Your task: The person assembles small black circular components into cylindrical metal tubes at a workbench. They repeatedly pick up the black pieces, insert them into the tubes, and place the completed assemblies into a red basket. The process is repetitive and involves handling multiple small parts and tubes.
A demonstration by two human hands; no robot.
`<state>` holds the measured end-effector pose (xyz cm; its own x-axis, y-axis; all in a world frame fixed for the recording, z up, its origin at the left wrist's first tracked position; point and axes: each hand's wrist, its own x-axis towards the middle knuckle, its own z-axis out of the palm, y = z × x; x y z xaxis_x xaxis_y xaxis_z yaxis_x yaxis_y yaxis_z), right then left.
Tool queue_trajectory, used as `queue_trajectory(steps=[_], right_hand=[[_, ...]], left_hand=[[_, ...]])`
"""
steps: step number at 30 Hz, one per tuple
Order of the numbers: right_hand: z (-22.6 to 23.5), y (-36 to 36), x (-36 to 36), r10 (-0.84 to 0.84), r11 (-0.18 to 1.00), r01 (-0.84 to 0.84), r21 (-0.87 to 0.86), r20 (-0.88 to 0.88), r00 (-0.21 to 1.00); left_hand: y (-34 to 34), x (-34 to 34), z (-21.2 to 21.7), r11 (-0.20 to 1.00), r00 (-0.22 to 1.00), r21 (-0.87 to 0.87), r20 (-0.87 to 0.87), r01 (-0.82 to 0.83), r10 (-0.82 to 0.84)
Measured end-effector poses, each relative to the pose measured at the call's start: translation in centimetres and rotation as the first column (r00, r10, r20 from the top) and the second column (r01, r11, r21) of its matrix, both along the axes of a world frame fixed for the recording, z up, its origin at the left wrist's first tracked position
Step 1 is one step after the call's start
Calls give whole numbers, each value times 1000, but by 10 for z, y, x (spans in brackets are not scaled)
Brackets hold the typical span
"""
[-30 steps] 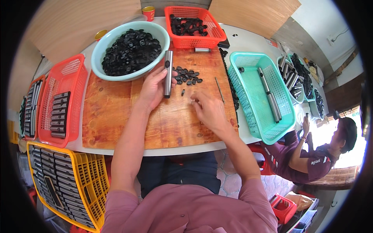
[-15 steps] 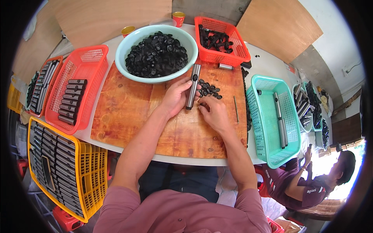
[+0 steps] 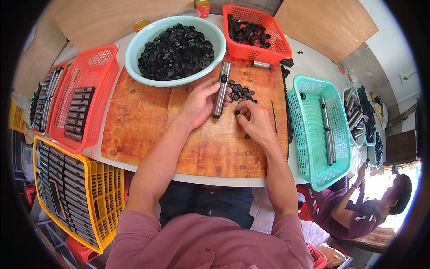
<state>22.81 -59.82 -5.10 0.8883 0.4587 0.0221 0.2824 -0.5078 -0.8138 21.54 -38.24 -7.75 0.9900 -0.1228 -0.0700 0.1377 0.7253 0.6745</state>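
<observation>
My left hand [image 3: 199,103] is closed around a silver metal tube [image 3: 219,101], held upright and slightly tilted above the board. The tube has a black oval part [image 3: 223,79] set in its upper side and a black lower end. Just right of the tube, my right hand [image 3: 256,122] pinches a small black plastic piece [image 3: 237,113] between thumb and fingers. Beyond my right fingertips lies a loose pile of small black oval pieces [image 3: 242,92]. A thin metal rod [image 3: 274,117] rests on the board to the right of that hand.
The wooden board [image 3: 143,134] covers the table's middle. Behind it stand a pale blue basin [image 3: 179,82] of black pieces and a red basket [image 3: 255,54]. A green basket [image 3: 309,175] with tubes is right; a red basket [image 3: 101,98] and yellow crate [image 3: 92,215] are left. A person [image 3: 345,210] sits right.
My right hand has shifted slightly right, away from the tube, and a small black piece now shows between its fingers. My left hand keeps hold of the tube. The whole view has tilted a little.
</observation>
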Motion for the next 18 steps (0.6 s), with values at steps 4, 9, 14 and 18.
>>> queue_trajectory(steps=[4,9,14,18], right_hand=[[-10,-3,2,-23,999,17,34,195,981],[7,-7,3,-120,991,127,-35,146,982],[-2,-11,4,-37,995,57,-80,233,972],[-7,-10,3,23,992,10,-126,259,966]], left_hand=[[-3,0,2,1000,1000,5,-3,4,-4],[-2,-1,3,1000,1000,-21,-2,-9,9],[-2,-3,6,999,1000,-44,-1,18,-18],[-2,-3,4,998,999,-49,1,45,-45]])
